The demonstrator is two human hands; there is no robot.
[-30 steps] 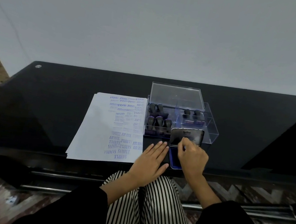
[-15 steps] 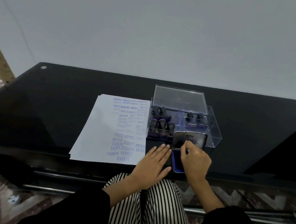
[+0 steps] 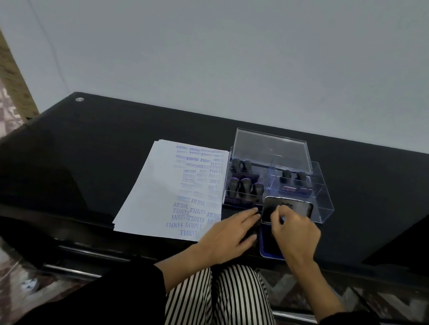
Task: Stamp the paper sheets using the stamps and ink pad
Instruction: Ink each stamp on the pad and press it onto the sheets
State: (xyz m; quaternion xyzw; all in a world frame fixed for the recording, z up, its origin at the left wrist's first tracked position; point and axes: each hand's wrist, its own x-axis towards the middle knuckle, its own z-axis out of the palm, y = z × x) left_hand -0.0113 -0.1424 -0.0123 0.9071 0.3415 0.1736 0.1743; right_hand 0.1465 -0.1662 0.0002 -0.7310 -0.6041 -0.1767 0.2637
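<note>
The stamped paper sheets [image 3: 172, 192] lie just left of the left hand [image 3: 230, 235], which rests flat and relaxed on the black table [image 3: 94, 166], holding nothing. Beyond its fingertips, stamps [image 3: 244, 186] stand in a clear box [image 3: 322, 204]. Beside it, the right hand [image 3: 294, 236] pinches the raised lid [image 3: 296, 207] of the blue ink pad [image 3: 271, 248] beneath it.

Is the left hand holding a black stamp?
No, the left hand lies flat on the black glass table, fingers straight, holding nothing.

Dim, flat light – glossy table [image 3: 112, 163] mirrors the wall; wide-angle bending at edges
</note>
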